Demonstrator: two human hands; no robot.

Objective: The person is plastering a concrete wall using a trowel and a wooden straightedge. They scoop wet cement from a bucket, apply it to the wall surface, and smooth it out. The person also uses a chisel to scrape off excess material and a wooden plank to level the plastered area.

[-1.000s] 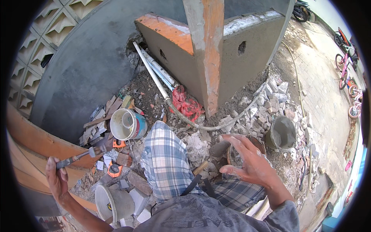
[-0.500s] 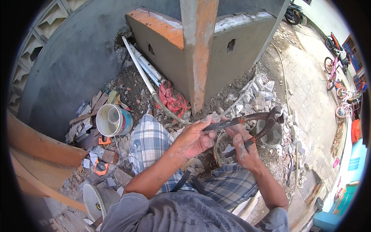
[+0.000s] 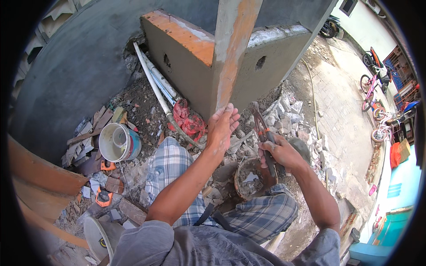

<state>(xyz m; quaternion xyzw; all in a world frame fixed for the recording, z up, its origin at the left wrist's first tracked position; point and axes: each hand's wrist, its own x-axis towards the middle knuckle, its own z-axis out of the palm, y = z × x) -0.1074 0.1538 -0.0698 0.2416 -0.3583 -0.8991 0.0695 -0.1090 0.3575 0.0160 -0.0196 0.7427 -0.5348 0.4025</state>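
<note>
My left hand (image 3: 224, 126) is raised in front of the foot of the concrete post (image 3: 230, 48), its fingers apart and somewhat bent, with nothing visible in it. My right hand (image 3: 279, 150) is closed on the handles of long dark pincers (image 3: 262, 124) with orange bands, their head pointing up. Below it sits a worn bucket of grey material (image 3: 250, 184), with a greyish bucket (image 3: 298, 146) partly hidden behind the hand. A red plastic bag (image 3: 182, 114) and white pipes (image 3: 151, 80) lie by the low plastered wall (image 3: 182, 57).
A paint bucket (image 3: 119, 144), scrap boards (image 3: 86, 137), orange-handled tools (image 3: 104, 197) and another bucket (image 3: 100, 237) are at the left. Broken concrete (image 3: 293, 117) lies right of the post. A hose (image 3: 314, 102) runs beside paving, with bicycles (image 3: 368, 91) and motorbikes (image 3: 328, 27) beyond.
A second ago my left hand held a tool at the far left; it then met my right hand on the pincers. Now it has let go, and my right hand holds them upright.
</note>
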